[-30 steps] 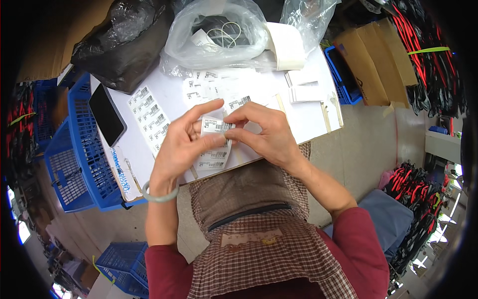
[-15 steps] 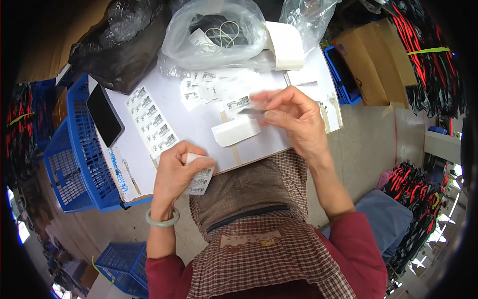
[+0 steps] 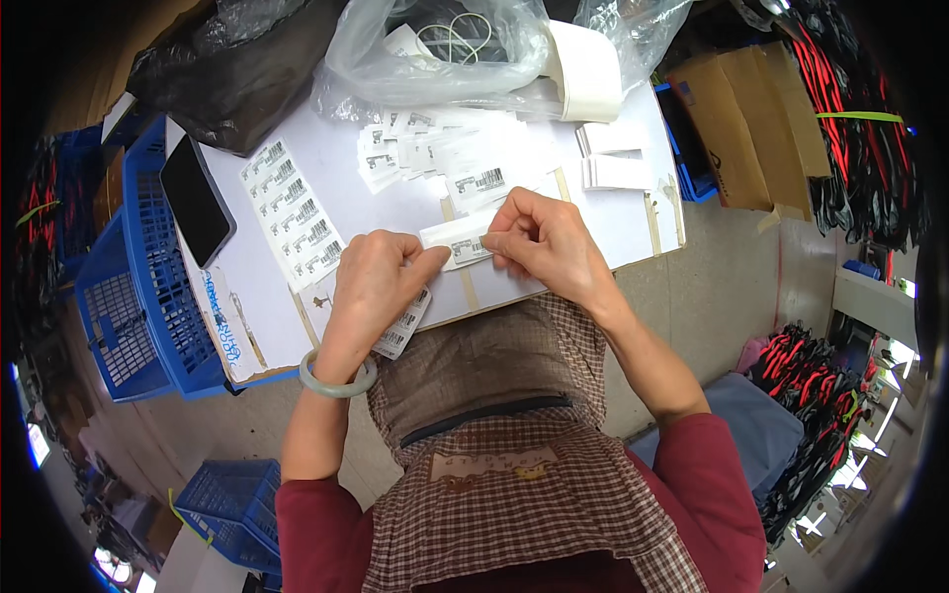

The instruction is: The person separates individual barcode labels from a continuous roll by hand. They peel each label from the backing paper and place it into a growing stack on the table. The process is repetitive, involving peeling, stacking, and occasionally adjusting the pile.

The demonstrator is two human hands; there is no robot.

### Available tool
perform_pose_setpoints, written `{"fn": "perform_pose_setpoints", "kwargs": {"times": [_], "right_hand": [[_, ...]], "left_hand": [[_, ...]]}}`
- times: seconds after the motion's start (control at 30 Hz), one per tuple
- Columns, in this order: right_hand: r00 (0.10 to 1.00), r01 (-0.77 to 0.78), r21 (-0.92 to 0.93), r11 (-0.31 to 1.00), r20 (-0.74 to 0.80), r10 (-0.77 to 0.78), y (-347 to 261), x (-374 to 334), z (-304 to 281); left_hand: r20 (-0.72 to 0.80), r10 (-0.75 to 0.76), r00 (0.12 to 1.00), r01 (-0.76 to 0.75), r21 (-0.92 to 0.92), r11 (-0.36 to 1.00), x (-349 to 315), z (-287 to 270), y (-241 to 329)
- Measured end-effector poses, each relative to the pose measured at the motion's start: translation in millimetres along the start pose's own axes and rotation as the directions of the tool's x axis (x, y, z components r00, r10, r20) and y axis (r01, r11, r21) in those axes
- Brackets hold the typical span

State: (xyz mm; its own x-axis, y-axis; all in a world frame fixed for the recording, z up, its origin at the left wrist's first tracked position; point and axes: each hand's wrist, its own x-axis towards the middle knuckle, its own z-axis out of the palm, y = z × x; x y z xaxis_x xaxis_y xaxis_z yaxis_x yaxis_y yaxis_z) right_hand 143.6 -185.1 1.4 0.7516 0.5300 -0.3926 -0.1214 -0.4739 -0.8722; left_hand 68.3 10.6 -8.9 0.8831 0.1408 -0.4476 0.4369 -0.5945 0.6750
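A small white paper tag (image 3: 435, 235) lies near the table's front edge, with a barcode label (image 3: 465, 251) on its face. My right hand (image 3: 547, 245) pinches the label's right end, fingertips down at the tag. My left hand (image 3: 381, 282) is curled round a strip of barcode labels (image 3: 403, 324) that hangs past the table edge. Its thumb reaches the tag's left end. Just beyond the tag sits another labelled tag (image 3: 477, 184). Behind that spreads a loose pile of labelled tags (image 3: 425, 148).
A label sheet (image 3: 290, 217) and black phone (image 3: 198, 201) lie left on the white table (image 3: 366, 212). Blank white tags (image 3: 615, 170) are stacked at right. Clear plastic bags (image 3: 435, 84) and a black bag (image 3: 222, 94) stand behind. A blue crate (image 3: 148, 267) flanks the table.
My right hand has come down to the tag, where a label now shows on its face. My left hand has shifted up and right, its thumb now at the tag.
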Motion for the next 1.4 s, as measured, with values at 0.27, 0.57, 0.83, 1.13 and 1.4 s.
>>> {"fn": "perform_pose_setpoints", "kwargs": {"times": [0.27, 0.57, 0.83, 1.13, 1.4], "right_hand": [[1.0, 0.01, -0.019, 1.0, -0.005, -0.01, 1, 1, 2], [0.959, 0.23, -0.356, 0.906, -0.073, -0.272, 5, 2, 9], [0.928, 0.241, -0.452, 0.859, -0.153, -0.34, -10, 47, -12], [0.772, 0.607, -0.171, 0.776, -0.105, -0.627, -27, 14, 4], [0.873, 0.479, 0.12, 0.87, -0.168, -0.458, -24, -6, 25]], "left_hand": [[-0.017, 0.037, 0.999, -0.038, -0.042, 0.998, 1, 3, -6], [-0.071, 0.233, 0.97, -0.209, 0.251, 0.945, -1, 11, 2], [-0.152, 0.183, 0.971, -0.141, 0.253, 0.957, 38, -15, 26], [0.105, 0.103, 0.989, -0.008, -0.66, 0.752, 26, -28, 14], [0.058, 0.254, 0.965, -0.111, -0.791, 0.602, -27, -35, 9]]}}
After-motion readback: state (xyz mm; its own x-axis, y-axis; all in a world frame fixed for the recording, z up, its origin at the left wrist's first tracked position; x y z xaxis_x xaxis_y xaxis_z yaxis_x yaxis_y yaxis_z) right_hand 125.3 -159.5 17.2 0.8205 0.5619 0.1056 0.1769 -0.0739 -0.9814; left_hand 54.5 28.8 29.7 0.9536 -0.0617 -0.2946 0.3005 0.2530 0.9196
